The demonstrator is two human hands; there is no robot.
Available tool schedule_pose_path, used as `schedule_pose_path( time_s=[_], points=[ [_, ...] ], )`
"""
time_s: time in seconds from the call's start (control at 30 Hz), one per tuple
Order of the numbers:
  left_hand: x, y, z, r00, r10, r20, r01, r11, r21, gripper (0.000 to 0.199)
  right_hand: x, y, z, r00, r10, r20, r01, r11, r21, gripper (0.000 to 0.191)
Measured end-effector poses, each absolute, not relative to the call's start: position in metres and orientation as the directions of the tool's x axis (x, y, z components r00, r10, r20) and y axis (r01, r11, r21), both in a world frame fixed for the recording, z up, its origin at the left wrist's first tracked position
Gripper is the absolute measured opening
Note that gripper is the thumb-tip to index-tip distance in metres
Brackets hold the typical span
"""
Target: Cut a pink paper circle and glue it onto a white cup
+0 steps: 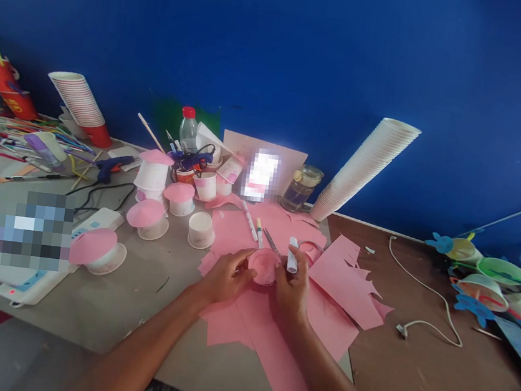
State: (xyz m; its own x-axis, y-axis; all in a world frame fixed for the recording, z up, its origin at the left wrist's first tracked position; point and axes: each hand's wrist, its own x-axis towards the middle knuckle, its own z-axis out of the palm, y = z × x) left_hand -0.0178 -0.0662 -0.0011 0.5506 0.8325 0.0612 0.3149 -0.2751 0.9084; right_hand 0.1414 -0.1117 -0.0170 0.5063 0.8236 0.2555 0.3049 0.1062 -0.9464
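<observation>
Four pink paper caps top white cups, seemingly done; one bare paper cup looks left. Your left hand pinches the round pink piece above pink sheets; your right hand's fingers grip its edge and a white tube.

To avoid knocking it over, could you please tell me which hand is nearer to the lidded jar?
The right hand. It is on the near side of the lidded jar, roughly straight in front; the left hand is farther off, in front and to the left.
</observation>
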Motion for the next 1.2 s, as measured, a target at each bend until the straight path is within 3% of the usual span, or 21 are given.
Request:
schedule_pose_path(
  time_s=[0.37, 0.57, 0.87, 1.2],
  points=[
    [-0.0193, -0.0653, -0.0031, 0.517, 0.852, 0.084, 0.394, -0.324, 0.860, 0.042, 0.1472, -0.1122, -0.0164, 0.385, 0.877, 0.289, 0.281, 0.187, -0.941, 0.038],
    [-0.0202, -0.0650, -0.0018, 0.506, 0.857, 0.099, 0.391, -0.331, 0.859, 0.042, 0.1465, -0.1121, -0.0185, 0.434, 0.864, 0.256, 0.285, 0.138, -0.949, 0.036],
    [-0.0186, -0.0653, -0.0018, 0.519, 0.851, 0.084, 0.342, -0.297, 0.891, 0.045, 0.1439, -0.1112, -0.0141, 0.543, 0.822, 0.173, 0.147, 0.110, -0.983, 0.040],
    [-0.0174, -0.0652, -0.0066, 0.477, 0.874, 0.095, 0.353, -0.289, 0.890, 0.042, 0.1399, -0.1115, -0.0158, 0.505, 0.835, 0.217, 0.221, 0.118, -0.968, 0.040]
  ],
)
